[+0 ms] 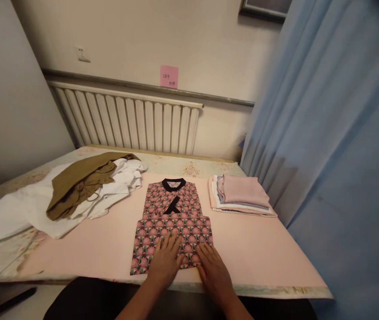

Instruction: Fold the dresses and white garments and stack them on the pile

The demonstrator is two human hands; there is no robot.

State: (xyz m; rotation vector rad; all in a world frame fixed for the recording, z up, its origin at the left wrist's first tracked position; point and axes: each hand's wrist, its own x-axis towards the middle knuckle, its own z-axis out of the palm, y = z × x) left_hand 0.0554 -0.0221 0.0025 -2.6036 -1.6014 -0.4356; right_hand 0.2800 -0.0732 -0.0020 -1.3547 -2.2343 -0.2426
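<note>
An indoor room is shown, in either a home or a small garment workroom; which cannot be told. Along a pale wall (126, 31), a white radiator (129, 118), a socket (82, 54), a framed picture (263, 18) and a handwritten pink note (169, 77) are seen. The right side is screened by a blue curtain (319, 124). On a table covered with flowered cloth (191, 169), a clothes heap (82, 189), a flat patterned shirt (172, 229) and a folded stack (244, 191) are laid out.
</note>
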